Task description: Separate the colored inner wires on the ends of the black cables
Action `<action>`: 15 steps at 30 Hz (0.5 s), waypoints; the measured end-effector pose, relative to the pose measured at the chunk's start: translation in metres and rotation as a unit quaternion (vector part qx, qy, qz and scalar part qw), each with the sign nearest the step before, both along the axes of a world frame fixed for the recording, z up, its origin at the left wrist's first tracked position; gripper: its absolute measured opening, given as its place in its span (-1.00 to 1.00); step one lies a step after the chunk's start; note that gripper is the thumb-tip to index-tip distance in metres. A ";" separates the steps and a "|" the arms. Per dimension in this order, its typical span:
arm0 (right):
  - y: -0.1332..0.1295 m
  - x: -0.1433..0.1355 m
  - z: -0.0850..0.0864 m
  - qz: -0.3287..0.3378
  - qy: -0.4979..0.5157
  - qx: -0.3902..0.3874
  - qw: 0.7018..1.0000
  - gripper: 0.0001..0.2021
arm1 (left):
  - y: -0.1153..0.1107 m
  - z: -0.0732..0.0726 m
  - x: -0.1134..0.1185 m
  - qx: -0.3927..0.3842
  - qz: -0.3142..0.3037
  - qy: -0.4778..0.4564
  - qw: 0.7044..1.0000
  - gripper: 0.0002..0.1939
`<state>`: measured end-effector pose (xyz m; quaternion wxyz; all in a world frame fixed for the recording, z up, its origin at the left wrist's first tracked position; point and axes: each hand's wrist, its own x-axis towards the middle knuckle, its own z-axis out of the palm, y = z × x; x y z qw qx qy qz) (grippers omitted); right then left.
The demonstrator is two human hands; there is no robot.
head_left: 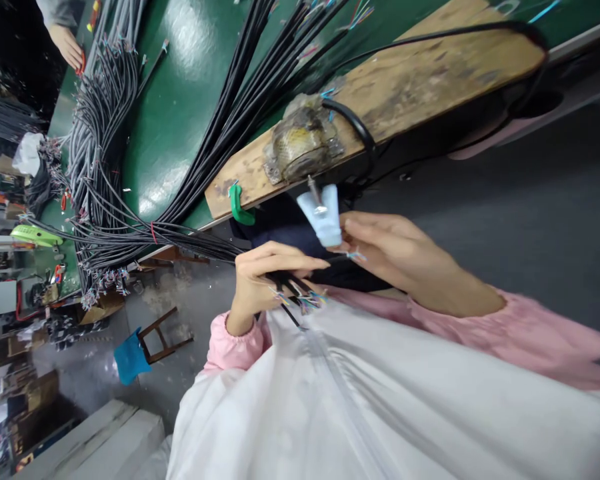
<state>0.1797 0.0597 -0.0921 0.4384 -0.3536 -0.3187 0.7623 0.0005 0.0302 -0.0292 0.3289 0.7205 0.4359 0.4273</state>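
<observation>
My left hand is wrapped round a bundle of black cables, whose stripped ends with thin coloured wires stick out below the fingers. My right hand pinches thin light-blue and white wire ends between its fingertips. Just beside those fingertips is a light-blue V-shaped piece, at the metal shaft of a small motor. The motor sits on a wooden board, wrapped in something clear and grimy. Whether the right fingers touch the blue piece, I cannot tell.
A green table carries more black cables and a thick grey cable bundle. A green clamp grips the board's edge. Another person's hand holds a red-handled tool at upper left. A blue stool stands on the floor.
</observation>
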 end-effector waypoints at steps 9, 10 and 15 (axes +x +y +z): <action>-0.018 0.011 0.022 -0.173 -0.328 0.335 0.866 -0.83 | 0.003 -0.009 -0.017 -0.063 -0.085 -0.057 0.993 -0.46; -0.020 0.013 0.027 -0.191 -0.346 0.362 0.845 -0.86 | -0.001 -0.008 -0.013 -0.046 -0.052 -0.056 0.996 -0.48; -0.028 0.021 0.049 -0.131 -0.283 0.414 0.856 -0.89 | -0.018 -0.008 0.005 0.060 0.068 -0.071 0.993 -0.62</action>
